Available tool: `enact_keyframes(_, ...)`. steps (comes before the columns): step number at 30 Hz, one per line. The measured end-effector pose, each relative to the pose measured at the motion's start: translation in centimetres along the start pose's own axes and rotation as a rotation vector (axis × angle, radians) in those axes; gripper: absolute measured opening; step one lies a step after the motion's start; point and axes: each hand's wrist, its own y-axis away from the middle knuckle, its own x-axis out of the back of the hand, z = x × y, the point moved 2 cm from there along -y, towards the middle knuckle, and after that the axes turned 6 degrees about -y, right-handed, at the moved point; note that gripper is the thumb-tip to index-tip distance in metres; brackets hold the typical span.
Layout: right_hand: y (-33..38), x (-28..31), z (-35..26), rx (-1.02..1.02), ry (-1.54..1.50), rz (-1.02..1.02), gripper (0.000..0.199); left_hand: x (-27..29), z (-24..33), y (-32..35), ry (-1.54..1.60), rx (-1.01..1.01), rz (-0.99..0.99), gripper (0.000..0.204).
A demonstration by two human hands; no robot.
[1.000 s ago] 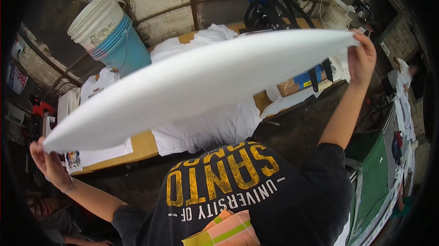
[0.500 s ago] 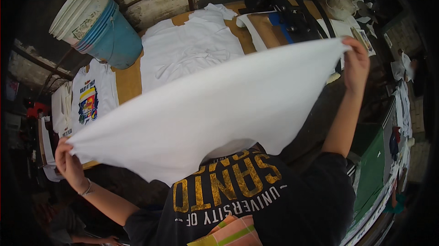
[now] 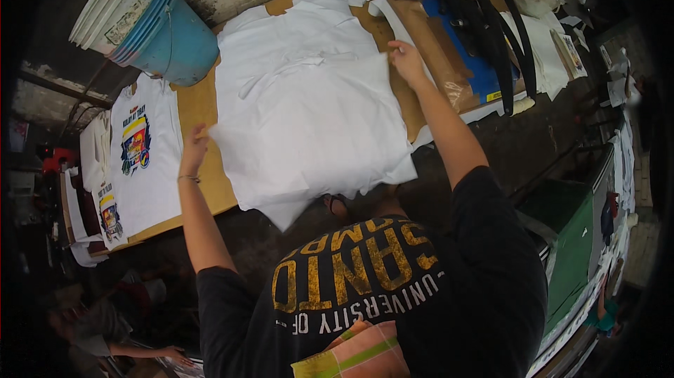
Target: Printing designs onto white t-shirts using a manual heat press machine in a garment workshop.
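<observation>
A plain white T-shirt [image 3: 323, 128] lies spread over a pile of white shirts [image 3: 295, 30] on the table, its near edge hanging loosely over the front. My left hand [image 3: 194, 145], with a thin bracelet at the wrist, is beside the shirt's far left corner, fingers loosely apart. At the far right corner is my right hand [image 3: 407, 63], its index finger stretched out and the cloth edge close against the fingers. Both hands appear open, though slight blur hides any fingertip contact with the fabric.
Stacked white and blue buckets [image 3: 165, 34] stand at the back left. Printed white shirts [image 3: 137, 146] lie on the brown tabletop [image 3: 200, 125]. To the right are a brown-and-blue framed panel [image 3: 449, 62] and a black metal frame [image 3: 491, 34]. Another person's hand [image 3: 175, 355] shows at lower left.
The white shirt, stretched in the air between my hands, has come down onto the pile. My hands have moved inward and forward, closer together, and now look loosened from its corners.
</observation>
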Motion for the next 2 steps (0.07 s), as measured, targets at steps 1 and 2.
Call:
enact_keyframes(1, 0.6, -0.4, 0.5, 0.083, -0.01, 0.003, 0.021, -1.4, -0.5, -0.4, -0.155, -0.098, 0.039, 0.039)
enact_keyframes(2, 2.0, -0.6, 1.1, 0.171, -0.051, -0.049, 0.022, -1.7, -0.4, -1.5, -0.157, -0.196, 0.05, 0.039)
